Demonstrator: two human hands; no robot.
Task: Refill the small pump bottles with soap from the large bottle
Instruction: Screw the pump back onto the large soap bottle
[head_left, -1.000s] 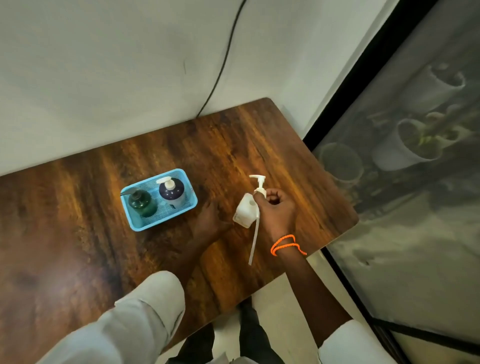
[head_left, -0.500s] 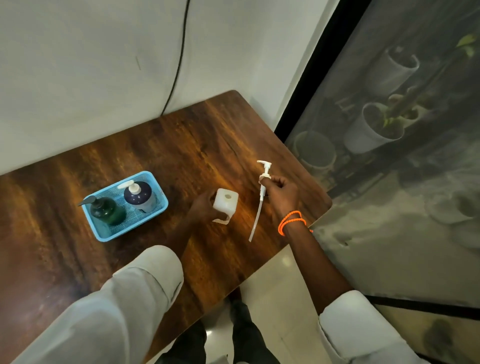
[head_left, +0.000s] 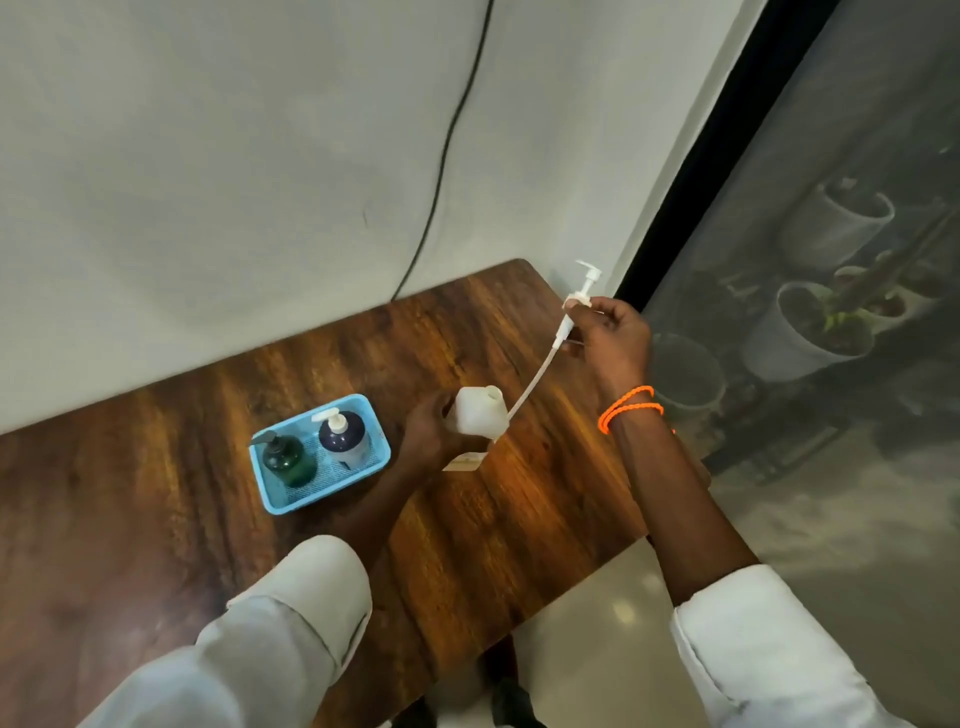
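Nearest the camera, two pale rolled sleeves reach over a dark wooden table (head_left: 156, 519) whose front edge runs diagonally to a rounded right corner. The left hand (head_left: 428, 434) curls around the side of a white large bottle (head_left: 480, 413), standing on the table near its middle with its neck uncapped; the hand hides the bottle's left face. The right hand (head_left: 613, 340), with orange cords (head_left: 631, 408) at the wrist, pinches a white pump head (head_left: 582, 299) by its collar, raised above the table's right edge. Its long tube (head_left: 535, 379) slants down toward the bottle; the tip is hard to make out. Just left of the bottle, a blue basket (head_left: 278, 501) holds two small pump bottles side by side: a green bottle (head_left: 288, 460) and a dark blue bottle (head_left: 343, 439). Bare wood lies left of the basket. Beyond, a pale wall carries a black cable (head_left: 441, 156).
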